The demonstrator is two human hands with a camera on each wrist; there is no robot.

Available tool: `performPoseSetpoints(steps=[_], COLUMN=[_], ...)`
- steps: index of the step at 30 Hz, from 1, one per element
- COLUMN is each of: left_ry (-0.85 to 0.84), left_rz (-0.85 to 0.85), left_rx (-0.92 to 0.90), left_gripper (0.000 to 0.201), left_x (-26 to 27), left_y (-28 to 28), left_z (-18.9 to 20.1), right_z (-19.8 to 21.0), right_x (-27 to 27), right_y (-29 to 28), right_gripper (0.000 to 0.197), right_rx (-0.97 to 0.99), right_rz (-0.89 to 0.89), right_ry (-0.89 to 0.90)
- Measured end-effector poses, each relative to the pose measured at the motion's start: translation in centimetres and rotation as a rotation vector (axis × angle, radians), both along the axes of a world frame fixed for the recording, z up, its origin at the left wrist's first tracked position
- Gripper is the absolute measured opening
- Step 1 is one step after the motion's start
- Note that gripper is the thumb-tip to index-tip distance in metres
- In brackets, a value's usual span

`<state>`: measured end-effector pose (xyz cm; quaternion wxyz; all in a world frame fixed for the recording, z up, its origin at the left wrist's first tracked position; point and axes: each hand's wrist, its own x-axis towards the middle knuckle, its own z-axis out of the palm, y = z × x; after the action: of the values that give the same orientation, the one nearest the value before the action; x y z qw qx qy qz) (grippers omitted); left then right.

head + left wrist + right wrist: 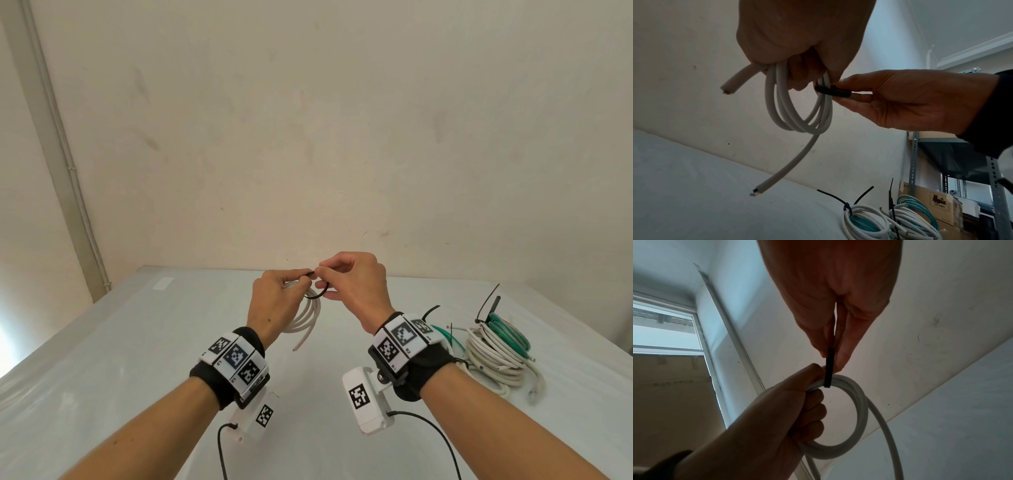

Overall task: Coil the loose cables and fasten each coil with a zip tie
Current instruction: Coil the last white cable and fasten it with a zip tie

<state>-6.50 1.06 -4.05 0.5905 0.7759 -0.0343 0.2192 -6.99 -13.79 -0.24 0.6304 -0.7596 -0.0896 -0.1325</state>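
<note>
My left hand (274, 291) grips a small coil of white cable (306, 317) above the table; the coil (797, 110) hangs below the fist with two cut ends loose. A black zip tie (832, 91) loops around the strands beside the left fingers. My right hand (346, 277) pinches that zip tie (828, 368) between thumb and fingertips, right against the left hand (797, 410). In the head view the black zip tie (317, 291) shows as a small ring between both hands. The tie's head is hidden by fingers.
Several tied coils of white and green cable (496, 346) lie on the pale table (102, 359) at the right, black tie tails sticking up; the same coils (890, 222) appear in the left wrist view. A wall stands behind, metal shelving (972, 186) at the right.
</note>
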Motion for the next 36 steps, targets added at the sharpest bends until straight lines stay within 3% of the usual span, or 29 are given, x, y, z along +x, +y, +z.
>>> performPoseSetpoints(steps=[11, 17, 24, 30, 36], left_ry=[-0.056, -0.018, 0.004, -0.032, 0.099], left_rz=[-0.055, -0.074, -0.161, -0.259, -0.314], left_rx=[0.184, 0.140, 0.094, 0.008, -0.129], left_gripper=[0.027, 0.021, 0.020, 0.022, 0.026], left_x=[-0.1, 0.2, -0.1, -0.5, -0.2], left_y=[0.2, 0.9, 1.1, 0.8, 1.3], left_z=[-0.3, 0.2, 0.8, 2.1, 2.4], right_z=[-0.4, -0.1, 0.3, 0.2, 0.2], right_x=[0.6, 0.9, 0.9, 0.5, 1.3], right_y=[-0.6, -1.5, -1.5, -1.4, -1.0], right_gripper=[0.005, 0.010, 0.006, 0.005, 0.008], right_rx=[0.024, 0.061, -0.141, 0.035, -0.286], right_rz=[0.072, 0.220, 0.168, 0.120, 0.030], right_ry=[0.069, 0.162, 0.012, -0.059, -0.250])
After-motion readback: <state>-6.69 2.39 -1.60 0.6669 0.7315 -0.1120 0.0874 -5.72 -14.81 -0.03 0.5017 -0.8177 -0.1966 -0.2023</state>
